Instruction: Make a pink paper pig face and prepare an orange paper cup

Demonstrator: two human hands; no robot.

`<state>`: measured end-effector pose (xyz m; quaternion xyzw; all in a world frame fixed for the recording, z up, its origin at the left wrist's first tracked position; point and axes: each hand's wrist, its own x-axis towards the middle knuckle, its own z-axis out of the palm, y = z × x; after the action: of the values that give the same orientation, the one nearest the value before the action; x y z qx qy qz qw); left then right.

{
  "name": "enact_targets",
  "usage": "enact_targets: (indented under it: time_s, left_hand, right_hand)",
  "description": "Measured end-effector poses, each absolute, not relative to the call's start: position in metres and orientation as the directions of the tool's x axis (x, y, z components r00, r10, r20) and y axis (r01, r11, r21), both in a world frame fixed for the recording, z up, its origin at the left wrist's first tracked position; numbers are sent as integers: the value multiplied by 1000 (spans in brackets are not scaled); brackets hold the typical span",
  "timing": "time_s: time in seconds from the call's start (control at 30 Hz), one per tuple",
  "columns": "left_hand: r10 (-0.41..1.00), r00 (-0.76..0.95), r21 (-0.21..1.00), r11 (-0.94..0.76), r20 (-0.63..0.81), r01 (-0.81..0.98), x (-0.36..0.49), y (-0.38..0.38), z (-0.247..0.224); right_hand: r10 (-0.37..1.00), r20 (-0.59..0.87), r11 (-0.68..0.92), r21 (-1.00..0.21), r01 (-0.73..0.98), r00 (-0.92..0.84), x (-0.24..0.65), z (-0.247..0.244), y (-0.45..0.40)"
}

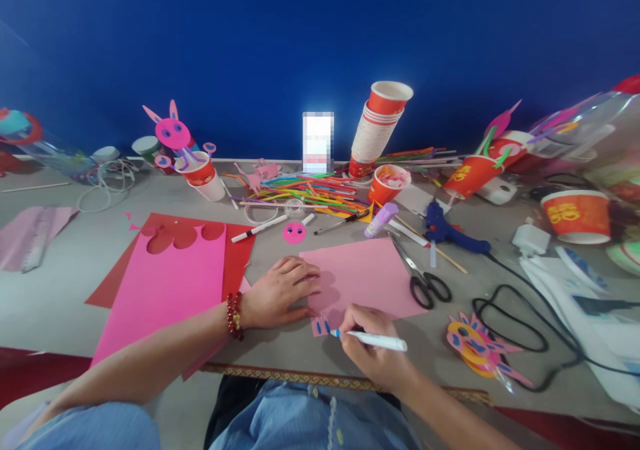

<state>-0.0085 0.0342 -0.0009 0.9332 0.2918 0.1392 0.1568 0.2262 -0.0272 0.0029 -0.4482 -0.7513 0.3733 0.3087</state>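
Note:
In my right hand [373, 347] is a white marker [377, 341] with a blue tip, held in a pinch. Its tip meets a small pink paper piece [319, 325] that bears blue oval marks, near the table's front edge. My left hand [283, 293] lies flat with fingers stretched out, its fingertips on the left edge of a light pink sheet [363, 277]. Just beyond the sheet is a bright pink paper face [295, 232] with two drawn eyes. Black-handled scissors [425, 283] rest at the sheet's right edge.
Bright pink paper [175, 297] with round cutouts overlaps red paper [117, 270] at left. Pipe cleaners [310, 193] and a tall cup stack [375, 130] stand behind. A blue glue gun [450, 233] trails a black cord [530, 290] on the right. A paper rabbit [173, 133] tops a cup.

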Motion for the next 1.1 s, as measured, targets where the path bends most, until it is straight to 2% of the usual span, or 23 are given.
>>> enact_targets:
  time_s: [0.3,1.1]
  left_hand:
    - [588,791,383,-778,167,498,-8,34,0]
    - [593,790,384,-774,158,504,-8,34,0]
  right_hand:
    - [924,152,308,-841,445,-352,226,2,-27]
    - [917,139,314,-830,461,-374,225,0,-26]
